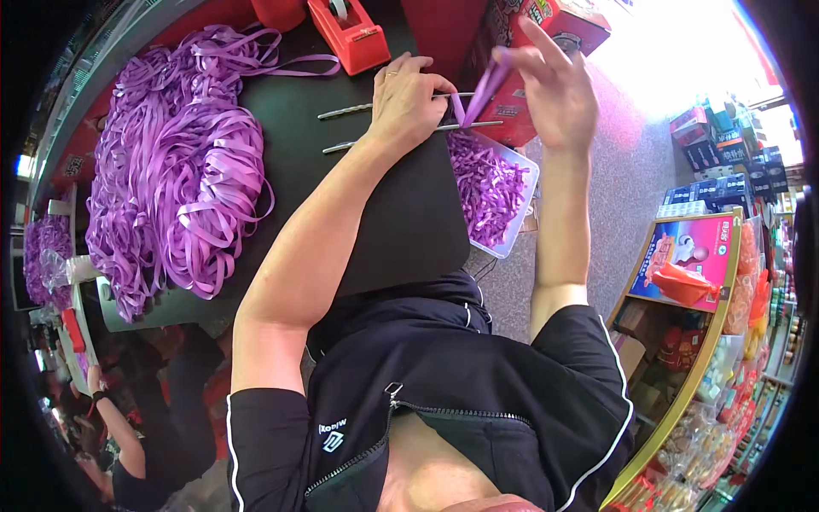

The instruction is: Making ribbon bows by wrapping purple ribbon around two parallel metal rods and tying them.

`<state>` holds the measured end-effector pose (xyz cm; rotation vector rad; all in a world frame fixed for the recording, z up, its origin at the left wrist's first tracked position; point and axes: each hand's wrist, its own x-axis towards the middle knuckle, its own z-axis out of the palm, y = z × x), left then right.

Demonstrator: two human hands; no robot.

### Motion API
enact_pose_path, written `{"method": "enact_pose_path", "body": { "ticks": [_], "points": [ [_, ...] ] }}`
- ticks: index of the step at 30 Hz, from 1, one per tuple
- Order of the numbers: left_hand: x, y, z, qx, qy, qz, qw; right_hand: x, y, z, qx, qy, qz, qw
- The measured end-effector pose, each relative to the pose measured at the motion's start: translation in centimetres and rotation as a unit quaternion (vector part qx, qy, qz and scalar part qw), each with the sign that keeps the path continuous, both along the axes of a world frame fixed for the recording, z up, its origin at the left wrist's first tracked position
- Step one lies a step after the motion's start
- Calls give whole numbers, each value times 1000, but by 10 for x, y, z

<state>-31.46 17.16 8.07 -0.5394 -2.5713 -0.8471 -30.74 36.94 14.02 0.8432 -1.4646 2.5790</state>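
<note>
My left hand (408, 101) is closed over two thin metal rods (341, 112) at the right edge of the dark table, pressing them down. The rods lie nearly side by side and stick out on both sides of the hand. Out to the right, my right hand (554, 94) is raised and pinches a purple ribbon (485, 92) between thumb and finger, its other fingers stretched up. That ribbon runs back to the rods, where it loops about their right ends. A big heap of the same purple ribbon (183, 162) covers the table's left side.
Below the table's right edge, a clear plastic bin (531, 183) holds short purple ribbon pieces. A red tape dispenser (351, 38) stands at the table's back. Boxes (589, 30) are stacked beyond it, and a goods shelf (682, 256) stands right. Another person's arm (119, 427) shows lower left.
</note>
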Motion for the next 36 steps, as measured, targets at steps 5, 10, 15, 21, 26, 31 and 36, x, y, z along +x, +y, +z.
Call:
{"method": "enact_pose_path", "body": {
  "ticks": [5,10,15,21,26,31,36],
  "points": [
    [1,1,1,3,-19,5,1000,93,40,-28,80,3,9,997],
    [2,1,3,3,-18,6,1000,173,33,-93,189,-144,-68,969],
    [1,1,4,0,-18,7,1000,195,3,-111,125,-235,-101,959],
    [2,1,6,-7,-24,8,1000,197,4,-119,165,-174,-141,961],
    [1,0,5,-18,-30,8,999,201,2,-105,136,-156,-154,966],
    [2,1,5,-10,-27,7,1000,191,-1,-83,127,-113,-139,976],
    [2,0,6,-4,-31,7,1000,151,2,-54,65,20,-133,989]
  ]
}}
